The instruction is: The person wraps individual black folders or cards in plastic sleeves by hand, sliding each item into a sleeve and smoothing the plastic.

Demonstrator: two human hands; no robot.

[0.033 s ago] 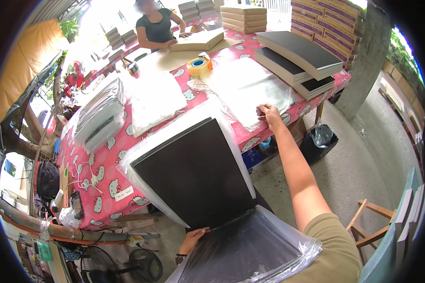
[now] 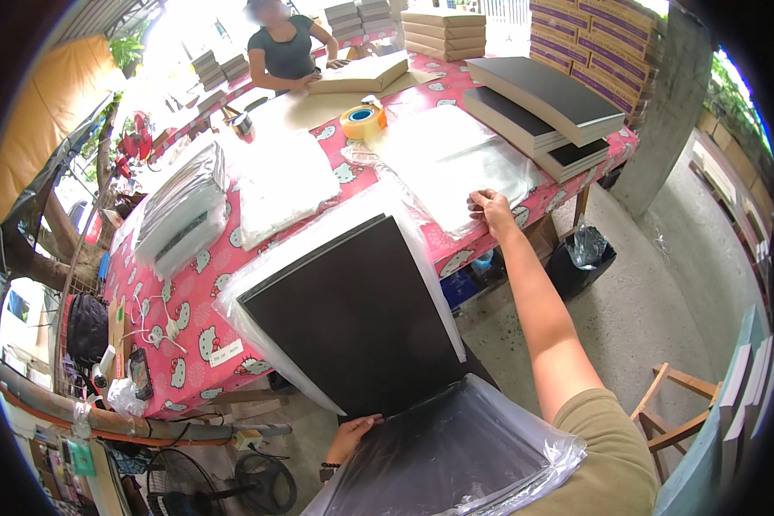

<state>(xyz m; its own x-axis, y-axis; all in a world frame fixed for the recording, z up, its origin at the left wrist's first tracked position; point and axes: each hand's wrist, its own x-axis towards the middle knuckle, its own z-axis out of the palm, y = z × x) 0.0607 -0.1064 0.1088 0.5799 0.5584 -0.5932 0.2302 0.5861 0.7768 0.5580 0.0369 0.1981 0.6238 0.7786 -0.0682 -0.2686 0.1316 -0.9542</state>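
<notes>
A large flat black-covered book (image 2: 353,301) lies on clear plastic bags at the near table edge and reaches toward my body. Clear plastic (image 2: 464,447) covers its near part, wrinkled along the right side. My left hand (image 2: 353,437) grips the book's near left edge, where the plastic begins; some fingers are hidden. Stretched out to the right, my right hand (image 2: 490,211) has its fingers bent together at the near edge of a stack of clear plastic bags (image 2: 456,172). What sits between those fingertips is too small to make out.
More plastic bags (image 2: 284,185) and a wrapped stack (image 2: 181,206) lie left on the pink patterned table (image 2: 202,297). A tape roll (image 2: 363,120) stands at centre, thick black-covered books (image 2: 550,99) at right. Across the table, a person (image 2: 288,47) handles a brown paper package (image 2: 361,73). A bin (image 2: 580,262) stands below.
</notes>
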